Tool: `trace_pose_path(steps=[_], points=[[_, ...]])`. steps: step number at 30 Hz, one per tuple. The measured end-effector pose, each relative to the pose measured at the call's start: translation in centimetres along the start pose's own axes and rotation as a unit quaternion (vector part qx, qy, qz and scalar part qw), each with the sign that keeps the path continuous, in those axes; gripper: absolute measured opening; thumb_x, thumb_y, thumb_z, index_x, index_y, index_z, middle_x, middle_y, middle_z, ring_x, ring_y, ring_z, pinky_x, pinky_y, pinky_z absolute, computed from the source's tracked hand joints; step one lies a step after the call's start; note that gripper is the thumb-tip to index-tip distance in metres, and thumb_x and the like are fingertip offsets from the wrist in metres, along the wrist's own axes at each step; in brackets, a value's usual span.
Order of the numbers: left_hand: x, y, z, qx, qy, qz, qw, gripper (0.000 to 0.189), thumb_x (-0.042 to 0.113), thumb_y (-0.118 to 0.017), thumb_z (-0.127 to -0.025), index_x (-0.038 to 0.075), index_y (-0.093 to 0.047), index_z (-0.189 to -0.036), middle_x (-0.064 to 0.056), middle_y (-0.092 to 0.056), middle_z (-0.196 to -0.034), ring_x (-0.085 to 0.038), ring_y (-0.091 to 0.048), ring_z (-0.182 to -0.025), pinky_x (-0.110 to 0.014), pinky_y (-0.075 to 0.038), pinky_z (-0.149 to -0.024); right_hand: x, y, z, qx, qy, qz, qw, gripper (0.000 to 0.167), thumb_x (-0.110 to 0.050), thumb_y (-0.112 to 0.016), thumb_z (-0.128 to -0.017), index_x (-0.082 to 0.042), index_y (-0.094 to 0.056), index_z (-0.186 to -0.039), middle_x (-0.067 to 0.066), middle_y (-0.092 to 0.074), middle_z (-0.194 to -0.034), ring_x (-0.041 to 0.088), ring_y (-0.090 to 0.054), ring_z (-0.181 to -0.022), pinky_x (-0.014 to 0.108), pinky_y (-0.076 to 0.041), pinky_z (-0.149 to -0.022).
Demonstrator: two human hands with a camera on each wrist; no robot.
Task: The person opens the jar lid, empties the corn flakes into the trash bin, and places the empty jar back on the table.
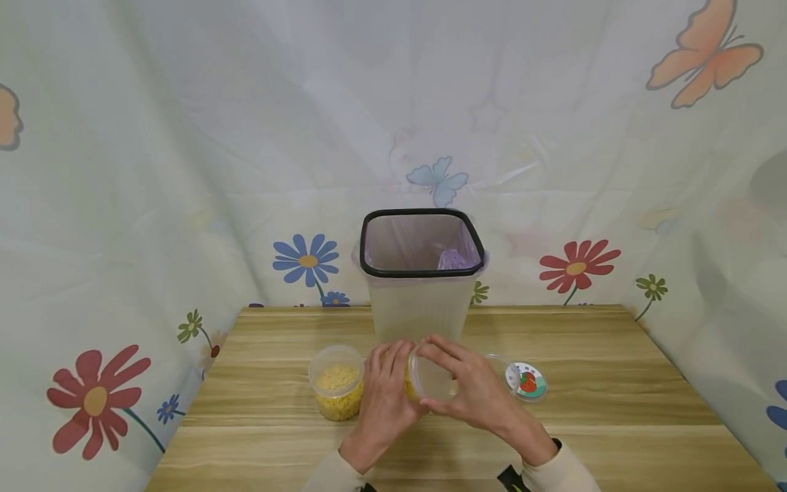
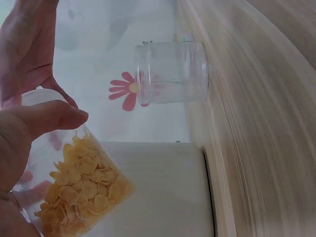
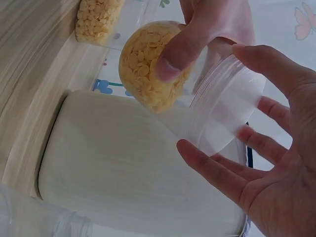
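Note:
Between both hands, in front of the bin, a clear plastic jar (image 3: 144, 61) partly filled with yellow flakes is held tilted. My left hand (image 1: 389, 388) grips the jar's side, its thumb across the wall in the right wrist view. Around the rim of the jar's translucent lid (image 3: 234, 106), the fingers and thumb of my right hand (image 1: 476, 389) are curled. The flakes lie toward the jar's base in the left wrist view. Just left of my left hand, a second jar (image 1: 338, 396) with yellow flakes stands upright on the wooden table (image 1: 258, 424).
A pale bin (image 1: 418, 307) with a black rim and purple liner stands behind my hands. To the right, an upright clear jar (image 2: 170, 71) is partly hidden by my right hand in the head view. Beside it lies a round lid with a red-fruit label (image 1: 530, 381). Patterned curtains surround the table.

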State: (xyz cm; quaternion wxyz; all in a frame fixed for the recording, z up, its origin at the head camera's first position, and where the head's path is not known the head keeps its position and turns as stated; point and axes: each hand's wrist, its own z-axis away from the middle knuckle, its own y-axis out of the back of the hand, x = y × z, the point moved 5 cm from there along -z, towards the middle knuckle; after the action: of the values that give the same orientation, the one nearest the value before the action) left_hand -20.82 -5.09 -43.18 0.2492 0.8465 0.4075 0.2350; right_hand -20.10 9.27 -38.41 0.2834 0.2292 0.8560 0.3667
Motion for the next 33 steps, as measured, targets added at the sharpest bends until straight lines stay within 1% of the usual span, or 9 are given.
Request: trace_pose_path(steps=[3, 11, 14, 17, 21, 24, 27, 31, 33], points=[[-0.1, 0.0, 0.0, -0.002, -0.003, 0.017, 0.9999, 0.098, 0.038, -0.096, -0.042, 0.012, -0.055, -0.127, -0.003, -0.061, -0.124, -0.026, -0.053, -0.112, -0.045, -0.045, -0.098, -0.2, 0.0, 0.2, 0.001, 0.043, 0.027, 0.9987, 0.077, -0.028, -0.094, -0.060, -0.020, -0.061, -0.129, 0.014, -0.059, -0.136, 0.034, -0.062, -0.119, 0.047, -0.058, -0.085], [-0.3, 0.1, 0.1, -0.009, -0.005, 0.028, 0.9996, 0.100, 0.039, -0.096, -0.045, 0.012, -0.053, -0.131, -0.003, -0.060, -0.125, -0.026, -0.052, -0.114, -0.043, -0.046, -0.096, -0.6, 0.1, 0.4, -0.007, 0.108, 0.026, 0.9938, 0.081, -0.017, -0.094, -0.060, -0.020, -0.057, -0.132, 0.011, -0.054, -0.141, 0.034, -0.054, -0.127, 0.049, -0.055, -0.092], [-0.3, 0.2, 0.1, -0.012, -0.001, 0.030, 0.9995, 0.102, 0.038, -0.097, -0.045, 0.012, -0.051, -0.133, -0.004, -0.060, -0.126, -0.026, -0.051, -0.115, -0.043, -0.046, -0.097, -0.8, 0.1, 0.4, -0.010, 0.120, 0.025, 0.9924, 0.081, -0.015, -0.093, -0.061, -0.020, -0.056, -0.133, 0.011, -0.052, -0.142, 0.035, -0.052, -0.130, 0.050, -0.054, -0.093], [-0.3, 0.3, 0.0, -0.011, 0.001, 0.030, 0.9995, 0.103, 0.037, -0.097, -0.045, 0.012, -0.050, -0.134, -0.004, -0.060, -0.126, -0.026, -0.052, -0.115, -0.042, -0.046, -0.098, -0.9, 0.1, 0.4, -0.014, 0.121, 0.023, 0.9923, 0.084, -0.015, -0.093, -0.062, -0.020, -0.054, -0.136, 0.011, -0.050, -0.145, 0.035, -0.049, -0.133, 0.050, -0.054, -0.095], [-0.3, 0.4, 0.0, -0.007, -0.002, 0.027, 0.9996, 0.103, 0.040, -0.097, -0.045, 0.012, -0.051, -0.133, -0.004, -0.060, -0.126, -0.026, -0.052, -0.114, -0.041, -0.046, -0.098, -1.0, 0.1, 0.3, -0.025, 0.108, 0.014, 0.9937, 0.089, -0.022, -0.091, -0.066, -0.017, -0.047, -0.143, 0.010, -0.042, -0.151, 0.033, -0.043, -0.138, 0.049, -0.053, -0.097], [-0.3, 0.5, 0.1, -0.008, -0.001, 0.026, 0.9996, 0.105, 0.038, -0.097, -0.042, 0.012, -0.051, -0.133, -0.004, -0.059, -0.127, -0.026, -0.052, -0.115, -0.042, -0.045, -0.099, -1.0, 0.2, 0.2, -0.022, 0.085, 0.009, 0.9961, 0.088, -0.034, -0.087, -0.072, -0.016, -0.043, -0.147, 0.009, -0.038, -0.153, 0.030, -0.043, -0.138, 0.048, -0.054, -0.095], [-0.3, 0.5, 0.1, -0.013, 0.002, 0.022, 0.9997, 0.099, 0.038, -0.093, -0.049, 0.012, -0.051, -0.134, -0.005, -0.059, -0.128, -0.027, -0.052, -0.117, -0.043, -0.044, -0.101, -1.1, 0.4, 0.1, -0.004, 0.050, 0.012, 0.9987, 0.083, -0.044, -0.080, -0.078, -0.017, -0.043, -0.147, 0.007, -0.039, -0.150, 0.028, -0.046, -0.133, 0.046, -0.055, -0.090], [-0.3, 0.5, 0.0, -0.014, 0.003, 0.019, 0.9997, 0.083, 0.043, -0.083, -0.064, 0.011, -0.051, -0.134, -0.005, -0.059, -0.128, -0.027, -0.051, -0.117, -0.044, -0.043, -0.102, -1.1, 0.8, 0.0, 0.022, -0.019, 0.024, 0.9993, 0.077, -0.047, -0.076, -0.080, -0.020, -0.045, -0.145, 0.006, -0.045, -0.144, 0.026, -0.054, -0.123, 0.044, -0.056, -0.086], [-0.2, 0.6, -0.1, -0.010, 0.002, 0.022, 0.9997, 0.082, 0.041, -0.083, -0.064, 0.011, -0.051, -0.133, -0.005, -0.059, -0.128, -0.027, -0.051, -0.117, -0.044, -0.044, -0.101, -1.2, 0.8, 0.0, 0.031, -0.058, 0.023, 0.9976, 0.076, -0.047, -0.076, -0.079, -0.021, -0.046, -0.144, 0.007, -0.048, -0.142, 0.027, -0.058, -0.117, 0.045, -0.056, -0.083]])
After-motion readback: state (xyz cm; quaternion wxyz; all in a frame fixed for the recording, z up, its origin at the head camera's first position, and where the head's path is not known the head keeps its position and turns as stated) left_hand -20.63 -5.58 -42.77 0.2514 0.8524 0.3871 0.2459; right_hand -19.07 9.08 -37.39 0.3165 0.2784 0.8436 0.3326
